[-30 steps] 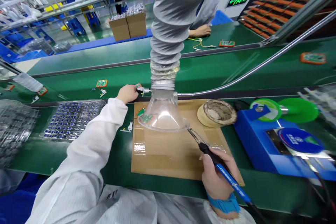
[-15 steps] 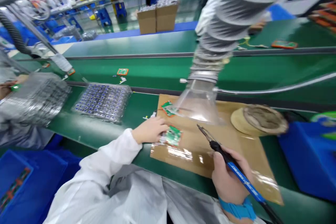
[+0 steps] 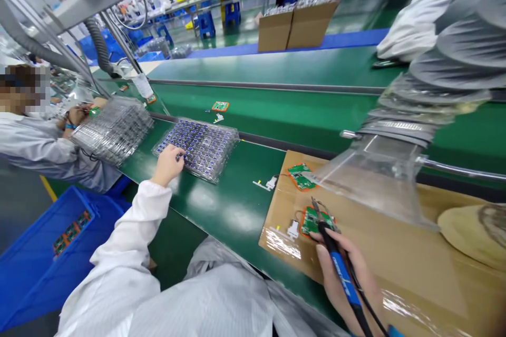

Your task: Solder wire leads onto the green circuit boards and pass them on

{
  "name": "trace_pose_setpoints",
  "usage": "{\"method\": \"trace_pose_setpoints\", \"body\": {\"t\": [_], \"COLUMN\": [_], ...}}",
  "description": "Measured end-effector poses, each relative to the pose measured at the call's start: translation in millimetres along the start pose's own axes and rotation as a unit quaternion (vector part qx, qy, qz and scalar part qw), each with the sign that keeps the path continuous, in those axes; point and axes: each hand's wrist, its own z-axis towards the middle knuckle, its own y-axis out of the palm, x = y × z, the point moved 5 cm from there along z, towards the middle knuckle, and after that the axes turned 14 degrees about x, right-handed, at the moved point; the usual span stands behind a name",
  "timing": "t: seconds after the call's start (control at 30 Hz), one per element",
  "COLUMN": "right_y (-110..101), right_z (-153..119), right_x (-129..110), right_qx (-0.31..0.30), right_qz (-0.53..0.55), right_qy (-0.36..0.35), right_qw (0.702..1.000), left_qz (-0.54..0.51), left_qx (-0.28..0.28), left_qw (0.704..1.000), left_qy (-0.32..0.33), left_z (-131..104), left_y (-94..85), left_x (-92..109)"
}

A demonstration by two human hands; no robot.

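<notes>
My left hand (image 3: 169,164) reaches over the left front of a clear plastic tray (image 3: 213,166) filled with rows of small blue-and-silver parts. Its fingers are pinched together at the tray; a small dark bit shows at the fingertips, too small to name. My right hand (image 3: 351,274) grips a blue and black soldering iron (image 3: 340,268), its tip pointing up and away over a green circuit board (image 3: 310,219) with an orange edge. A white connector (image 3: 293,228) is wired to that board. Behind it lies a second circuit board (image 3: 301,177), with another white connector (image 3: 271,183) at its left.
A clear fume hood (image 3: 375,179) on a ribbed duct hangs over the brown mat (image 3: 395,253). At right sits a round yellowish roll (image 3: 470,231). A blue bin (image 3: 39,268) with boards stands lower left. A co-worker (image 3: 35,137) sits at left behind stacked trays (image 3: 114,129).
My left hand has moved left from the near board to the tray of parts. My right hand has brought the soldering iron over the near board. The view has swung left.
</notes>
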Motion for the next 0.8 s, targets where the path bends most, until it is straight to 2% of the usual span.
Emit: {"method": "trace_pose_setpoints", "body": {"t": [0.03, 0.1, 0.23, 0.43, 0.63, 0.8], "right_y": [0, 1, 1, 1, 0, 0], "right_z": [0, -1, -1, -2, -1, 0], "right_x": [-2, -4, 1, 3, -4, 3], "right_qx": [0.002, 0.007, 0.018, 0.017, 0.023, 0.025], "right_qz": [-0.003, -0.011, -0.012, -0.002, 0.0, -0.004], "right_qy": [0.011, 0.023, 0.005, 0.007, -0.001, -0.018], "right_qw": [1.0, 1.0, 1.0, 1.0, 1.0, 1.0], "left_qz": [0.028, 0.075, 0.136, 0.194, 0.187, 0.161], "left_qx": [-0.023, -0.051, -0.075, -0.134, -0.203, -0.238], "left_qw": [0.999, 0.995, 0.985, 0.969, 0.957, 0.956], "left_qy": [0.004, 0.03, 0.078, 0.081, 0.09, 0.06], "left_z": [4, 11, 20, 27, 34, 33], "left_y": [0.3, 1.4, 3.5, 1.8, 5.7, 6.2], "left_x": [-10, -18, -8, -1, 1, 2]}}
